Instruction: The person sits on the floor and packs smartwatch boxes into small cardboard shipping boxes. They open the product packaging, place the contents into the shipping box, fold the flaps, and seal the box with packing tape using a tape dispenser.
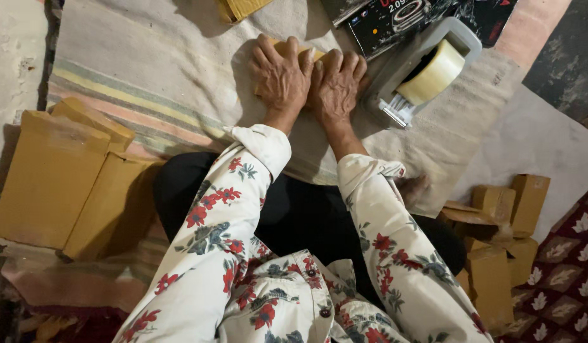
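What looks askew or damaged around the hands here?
Nothing is damaged. Both hands, left hand and right hand, press flat on a small yellow box. The boxes at right lie tumbled, some with open flaps.

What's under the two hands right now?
Both the left hand and right hand press flat on a small tan cardboard box lying on the striped cloth. Only its far edge shows; the rest is covered.

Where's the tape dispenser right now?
In the head view, the grey tape dispenser sits on the cloth, upper right, just beside the right hand.
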